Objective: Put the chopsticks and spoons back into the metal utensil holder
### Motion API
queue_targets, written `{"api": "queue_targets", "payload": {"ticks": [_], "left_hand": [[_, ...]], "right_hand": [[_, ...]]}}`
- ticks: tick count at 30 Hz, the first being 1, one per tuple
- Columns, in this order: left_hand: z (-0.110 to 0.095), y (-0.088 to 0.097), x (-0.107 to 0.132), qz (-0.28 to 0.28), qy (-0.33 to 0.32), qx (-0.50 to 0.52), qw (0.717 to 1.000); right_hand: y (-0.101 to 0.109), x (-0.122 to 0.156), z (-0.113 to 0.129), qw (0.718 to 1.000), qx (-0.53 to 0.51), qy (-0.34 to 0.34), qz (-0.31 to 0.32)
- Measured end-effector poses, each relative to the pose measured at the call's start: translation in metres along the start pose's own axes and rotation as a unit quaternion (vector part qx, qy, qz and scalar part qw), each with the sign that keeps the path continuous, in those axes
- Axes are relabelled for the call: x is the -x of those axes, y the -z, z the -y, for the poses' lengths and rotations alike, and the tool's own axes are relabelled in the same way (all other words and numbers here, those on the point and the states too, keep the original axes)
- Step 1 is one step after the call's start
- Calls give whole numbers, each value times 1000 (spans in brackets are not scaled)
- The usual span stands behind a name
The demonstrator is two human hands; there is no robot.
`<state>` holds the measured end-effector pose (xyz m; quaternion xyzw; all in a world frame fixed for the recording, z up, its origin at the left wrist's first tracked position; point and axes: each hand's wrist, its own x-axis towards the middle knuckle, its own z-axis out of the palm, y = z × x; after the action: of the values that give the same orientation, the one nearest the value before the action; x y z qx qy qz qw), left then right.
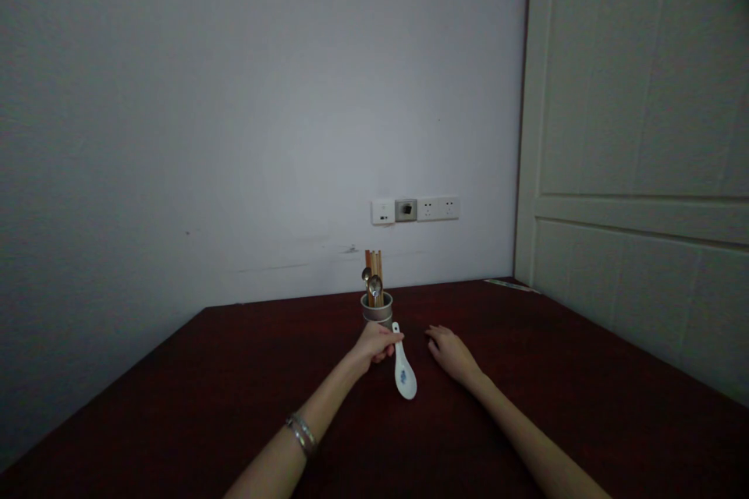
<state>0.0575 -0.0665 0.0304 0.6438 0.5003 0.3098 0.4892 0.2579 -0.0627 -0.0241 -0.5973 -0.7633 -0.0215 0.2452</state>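
Observation:
Pinched in my left hand [375,345] is the handle of a white soup spoon [405,378] with a blue motif in its bowl. The spoon's bowl points down toward me, its handle end up by my fingertips. Just behind this hand stands a grey utensil holder [378,313], its lower part hidden by the hand. Several wooden chopsticks [376,265] and metal spoons [375,286] stick up out of it. To the right of the spoon, my right hand [450,351] rests palm down on the table, fingers loosely extended and holding nothing.
The dark red table [234,390] reaches back to a pale wall [263,132]. Sockets and switches [433,208] sit on the wall above the holder. A white panelled door or cabinet [632,171] borders the right side. A thin flat strip [510,285] lies at the far right corner.

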Motion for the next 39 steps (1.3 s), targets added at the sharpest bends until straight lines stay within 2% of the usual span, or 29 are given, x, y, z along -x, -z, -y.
{"api": "queue_targets", "payload": {"ticks": [4, 9, 12, 14, 18, 20, 21, 22, 24, 26, 28, 32, 36, 39], "left_hand": [[-22, 10, 3, 0, -58, -24, 998], [-52, 27, 10, -32, -134, -56, 989], [-63, 36, 14, -45, -177, -55, 982], [-66, 40, 17, -48, -195, -41, 979], [-64, 43, 18, -49, -210, -10, 976], [-63, 44, 16, -62, -209, 3, 976], [-62, 45, 16, -74, -209, 10, 975], [-63, 46, 15, -88, -209, 18, 974], [-64, 48, 14, -111, -216, 32, 970], [-66, 49, 14, -124, -223, 46, 966], [-67, 50, 14, -133, -226, 58, 963], [-68, 50, 15, -160, -247, 64, 954], [-65, 50, 15, -185, -272, 64, 942], [-64, 48, 15, -194, -276, 68, 939]], "right_hand": [[-1, -1, -1, 1000, -12, 2, 0], [-2, -2, -1, 1000, -20, -6, 4], [0, -5, -2, 1000, -15, -5, 18], [6, -9, -3, 999, -20, -2, 43], [29, -24, 2, 987, -73, -8, 139], [44, -31, 12, 971, -146, -35, 186], [52, -33, 19, 953, -202, -51, 218], [60, -34, 26, 923, -271, -65, 265], [72, -32, 43, 838, -397, -39, 372], [80, -27, 59, 791, -465, -19, 398], [82, -22, 70, 766, -501, -13, 403], [73, -17, 79, 744, -551, -22, 378], [61, -21, 78, 751, -587, -42, 299], [57, -23, 78, 761, -584, -54, 278]]}}
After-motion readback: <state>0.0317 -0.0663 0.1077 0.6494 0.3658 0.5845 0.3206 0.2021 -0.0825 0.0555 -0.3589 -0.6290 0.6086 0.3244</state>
